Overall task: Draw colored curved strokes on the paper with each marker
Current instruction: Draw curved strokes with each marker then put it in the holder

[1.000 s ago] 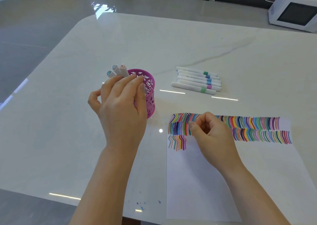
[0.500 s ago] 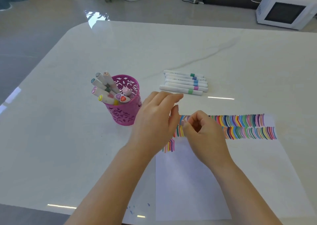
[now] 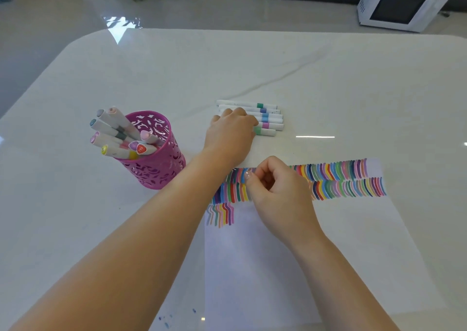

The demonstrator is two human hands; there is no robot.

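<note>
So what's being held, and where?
Left hand lies on the loose markers, at their white barrels; a grip cannot be told. Right hand is curled over the paper, showing nothing.

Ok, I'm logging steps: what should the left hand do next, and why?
Probably pinch one marker from the row under the left hand and lift it: the right hand shows no marker, and the paper has its third line of strokes barely begun.

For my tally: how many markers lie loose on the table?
6 markers in one row past the paper, far to near: green band, purple, blue, blue, pink, green. The left hand covers their left ends and might hide another.
</note>
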